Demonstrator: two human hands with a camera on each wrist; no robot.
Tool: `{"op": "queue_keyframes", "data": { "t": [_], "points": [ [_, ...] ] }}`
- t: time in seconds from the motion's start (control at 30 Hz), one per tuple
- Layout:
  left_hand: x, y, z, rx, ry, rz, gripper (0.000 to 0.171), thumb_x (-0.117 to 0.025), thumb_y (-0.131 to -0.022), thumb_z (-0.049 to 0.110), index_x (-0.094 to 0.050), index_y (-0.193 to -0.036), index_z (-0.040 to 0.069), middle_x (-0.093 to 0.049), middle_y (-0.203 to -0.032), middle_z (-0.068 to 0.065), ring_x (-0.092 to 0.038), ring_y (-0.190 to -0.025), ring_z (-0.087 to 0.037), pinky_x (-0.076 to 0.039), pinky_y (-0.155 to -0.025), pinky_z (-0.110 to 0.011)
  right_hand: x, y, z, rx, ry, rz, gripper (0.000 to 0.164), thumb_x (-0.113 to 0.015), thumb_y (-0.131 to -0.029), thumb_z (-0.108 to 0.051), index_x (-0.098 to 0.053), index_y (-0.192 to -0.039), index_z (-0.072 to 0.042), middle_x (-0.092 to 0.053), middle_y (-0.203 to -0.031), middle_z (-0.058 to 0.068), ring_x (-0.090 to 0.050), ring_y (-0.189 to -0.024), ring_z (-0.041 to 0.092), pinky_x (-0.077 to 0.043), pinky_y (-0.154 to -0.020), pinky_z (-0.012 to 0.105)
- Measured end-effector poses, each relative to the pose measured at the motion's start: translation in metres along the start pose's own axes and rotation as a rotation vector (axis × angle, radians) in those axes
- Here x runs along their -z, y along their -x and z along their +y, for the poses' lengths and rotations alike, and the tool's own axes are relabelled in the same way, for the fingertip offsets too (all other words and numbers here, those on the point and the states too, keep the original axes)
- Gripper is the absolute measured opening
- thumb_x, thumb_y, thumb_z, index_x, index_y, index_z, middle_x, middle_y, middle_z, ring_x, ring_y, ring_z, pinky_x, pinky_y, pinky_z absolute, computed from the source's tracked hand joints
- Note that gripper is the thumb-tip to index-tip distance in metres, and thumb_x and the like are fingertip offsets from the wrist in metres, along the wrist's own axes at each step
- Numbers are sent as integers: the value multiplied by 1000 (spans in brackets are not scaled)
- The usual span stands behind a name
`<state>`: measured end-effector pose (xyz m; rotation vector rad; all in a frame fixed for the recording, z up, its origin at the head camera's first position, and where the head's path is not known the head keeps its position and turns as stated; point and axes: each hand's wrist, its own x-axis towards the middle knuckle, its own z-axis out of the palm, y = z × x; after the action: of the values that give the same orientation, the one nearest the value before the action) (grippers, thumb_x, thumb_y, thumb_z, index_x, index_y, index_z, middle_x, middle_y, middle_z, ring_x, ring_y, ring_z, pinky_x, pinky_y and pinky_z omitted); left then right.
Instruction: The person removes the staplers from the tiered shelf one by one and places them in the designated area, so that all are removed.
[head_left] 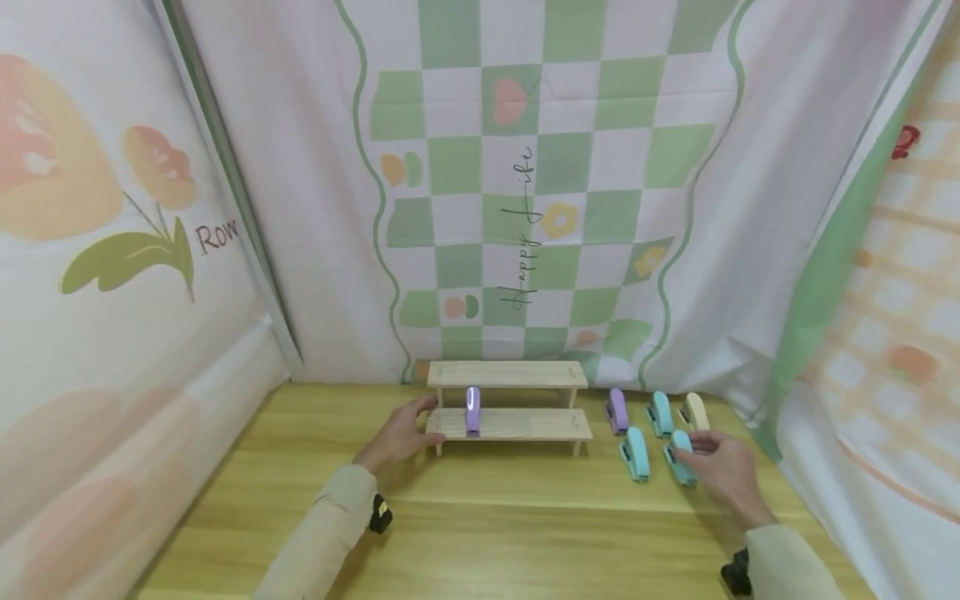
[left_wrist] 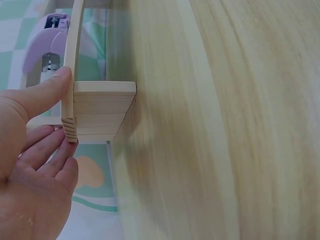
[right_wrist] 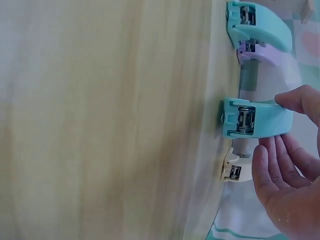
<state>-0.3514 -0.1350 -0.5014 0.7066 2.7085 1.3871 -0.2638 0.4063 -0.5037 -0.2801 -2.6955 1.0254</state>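
Observation:
My left hand (head_left: 403, 433) holds the left end of a two-tier wooden shelf (head_left: 532, 425). In the left wrist view, the thumb presses one edge of the shelf's board (left_wrist: 71, 95) and the fingertips touch the opposite edge. A purple hole punch (head_left: 472, 411) stands on the lower tier. At the right, my right hand (head_left: 723, 471) pinches a teal hole punch (right_wrist: 272, 120) between thumb and fingers; its base is at the tabletop. Around it are another teal punch (head_left: 636, 454), a teal one behind (head_left: 660, 414), a purple one (head_left: 617, 412) and a cream one (head_left: 696, 412).
The wooden tabletop (head_left: 480, 542) carries the shelf and punches. Behind it hangs a green-and-white checked curtain (head_left: 555, 208), close to the shelf's back. Printed fabric walls (head_left: 112, 350) stand on both sides.

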Motion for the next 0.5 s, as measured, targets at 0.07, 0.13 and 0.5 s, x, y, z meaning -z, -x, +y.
{"op": "queue_keyframes", "data": {
  "t": [0.07, 0.13, 0.5],
  "points": [
    [-1, -1, -1, -9, -2, -5, 78, -83, -90, 14, -44, -156, -2, -55, -155, -25, -48, -146, -46, -37, -124, -67, 1, -1, 2, -12, -3, -3, 54, -80, -93, -24, -64, -130, 11, -72, -120, 32, -74, -101, 36, -54, -65, 14],
    [-2, -2, -1, -6, 0, -9, 79, -83, -90, 14, -43, -157, -1, -55, -155, -25, -48, -147, -46, -36, -124, -66, 2, -1, 3, -27, -9, -10, 55, -79, -93, -24, -63, -132, 11, -72, -121, 32, -74, -102, 37, -54, -65, 14],
    [3, 2, 3, -13, 0, 2, 78, -84, -90, 15, -45, -154, -7, -55, -153, -30, -49, -144, -49, -37, -124, -66, -4, -9, 2, -94, -14, -15, 58, -80, -92, -27, -62, -133, 10, -70, -125, 32, -71, -108, 42, -65, -78, 40]
  ]
}}
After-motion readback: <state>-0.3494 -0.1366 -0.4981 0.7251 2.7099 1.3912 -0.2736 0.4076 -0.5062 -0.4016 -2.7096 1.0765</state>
